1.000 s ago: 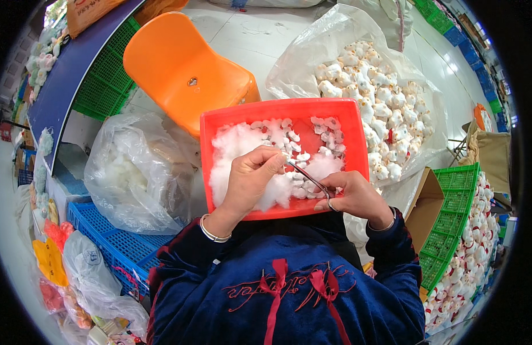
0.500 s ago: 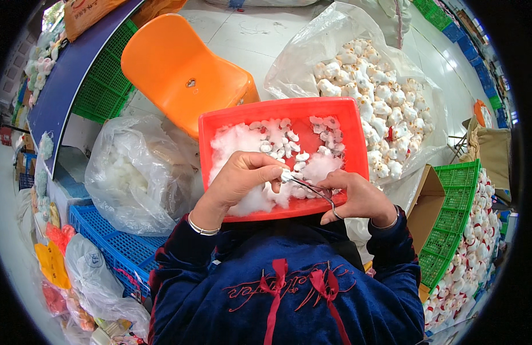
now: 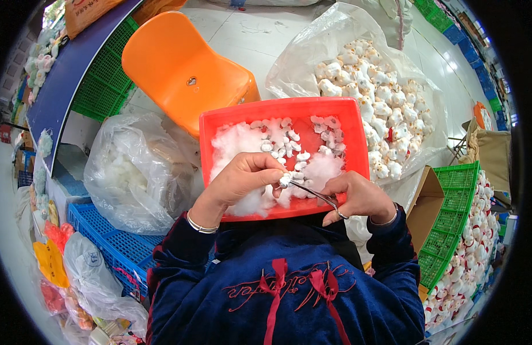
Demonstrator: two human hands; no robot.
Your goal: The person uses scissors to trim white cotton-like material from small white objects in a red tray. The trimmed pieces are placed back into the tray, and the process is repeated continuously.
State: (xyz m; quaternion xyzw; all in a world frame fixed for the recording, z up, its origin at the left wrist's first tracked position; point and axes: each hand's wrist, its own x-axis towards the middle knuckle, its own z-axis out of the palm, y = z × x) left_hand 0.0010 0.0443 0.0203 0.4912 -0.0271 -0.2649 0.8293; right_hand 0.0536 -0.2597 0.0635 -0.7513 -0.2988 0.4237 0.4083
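Observation:
Over the near edge of a red plastic tray [image 3: 361, 138], my left hand [image 3: 243, 178] pinches a small white plush piece [image 3: 285, 180] between thumb and fingers. My right hand [image 3: 363, 198] grips slim metal scissor-handled forceps [image 3: 313, 192], with finger and thumb at the loops. Their tip meets the plush piece; whether it is inside cannot be made out. White fibre stuffing [image 3: 234, 144] fills the tray's left side. Several small white and grey plush pieces [image 3: 292, 136] lie in its middle and far right.
Beyond the tray stands an orange chair [image 3: 188, 75]. A clear bag of white stuffed toys [image 3: 386, 103] is at far right, a bag of stuffing [image 3: 133, 172] at left. Blue crates [image 3: 116, 244] flank my left arm; a cardboard box [image 3: 425, 201] and green crate [image 3: 450, 224] are at right.
My right hand has shifted slightly right and down with the forceps, and more of their shaft shows beside the plush piece. My left hand stays almost in place, still pinching it.

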